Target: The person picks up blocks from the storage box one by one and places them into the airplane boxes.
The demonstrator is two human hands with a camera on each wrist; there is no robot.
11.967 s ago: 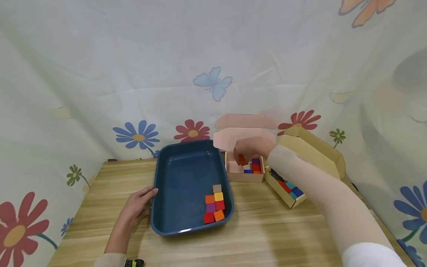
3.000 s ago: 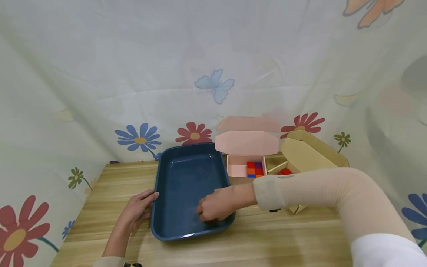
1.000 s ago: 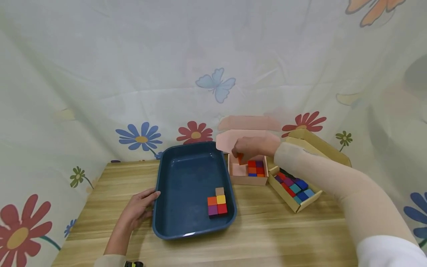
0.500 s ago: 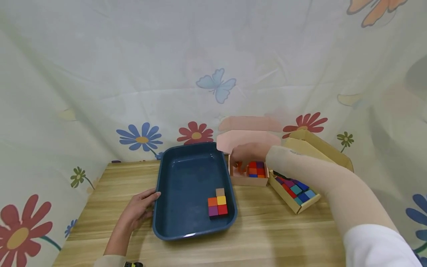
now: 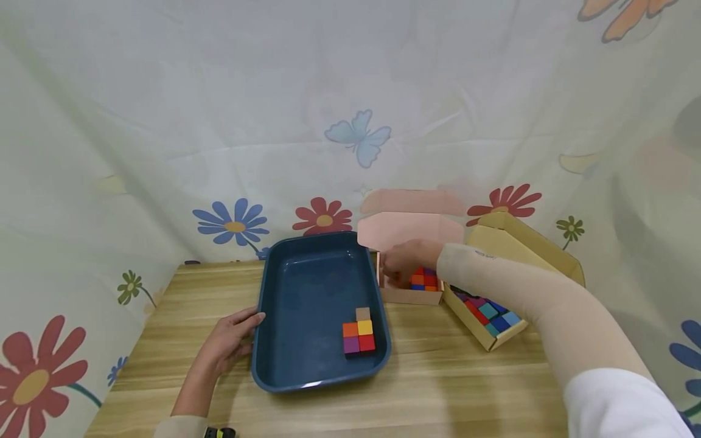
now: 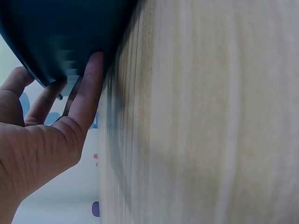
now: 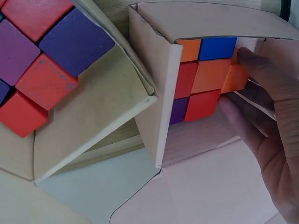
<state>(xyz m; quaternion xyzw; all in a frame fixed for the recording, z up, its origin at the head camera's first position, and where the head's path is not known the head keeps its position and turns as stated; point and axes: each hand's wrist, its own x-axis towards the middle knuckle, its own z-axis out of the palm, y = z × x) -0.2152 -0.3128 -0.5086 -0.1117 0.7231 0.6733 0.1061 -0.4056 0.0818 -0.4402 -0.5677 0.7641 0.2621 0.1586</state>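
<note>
My left hand holds the left side of the dark blue tray. Its thumb is at the rim; in the left wrist view the fingers press the tray's outer wall. Several coloured cubes, a yellow cube among them, sit together in the tray's right front part. Inside the open pink box my right hand pinches an orange cube between thumb and fingers, right beside an arranged group with a red cube and a blue cube.
To the right of the pink box stands an open yellow cardboard box, set at an angle, with several cubes in it, such as a teal cube. Both lids stand up behind. A flowered curtain hangs behind the wooden table.
Since the oldest frame, a red and an orange cube have left the tray's front row and the pink box holds more cubes. Lately my right hand has lowered into the box with the orange cube.
</note>
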